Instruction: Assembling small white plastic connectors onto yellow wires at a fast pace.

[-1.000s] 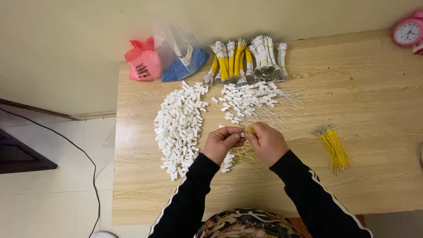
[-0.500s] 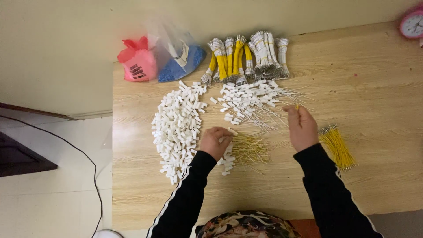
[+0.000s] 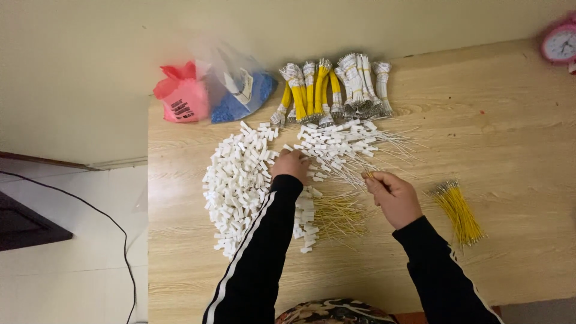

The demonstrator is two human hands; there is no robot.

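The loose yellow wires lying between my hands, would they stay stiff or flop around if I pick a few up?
The loose yellow wires look very thin and short, so they would probably hold nearly straight yet bend easily. They lie fanned and crisscrossed on the table, so a push would likely scatter them. Next to the right hand they seem very light.

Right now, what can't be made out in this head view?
- Pink clock: cut off by the right edge.
- Left hand: fingertips hidden among the white connectors; its grip is unclear.
- Right hand: whatever it pinches is too small to tell.
- Clear bag: blurred, blue contents indistinct.
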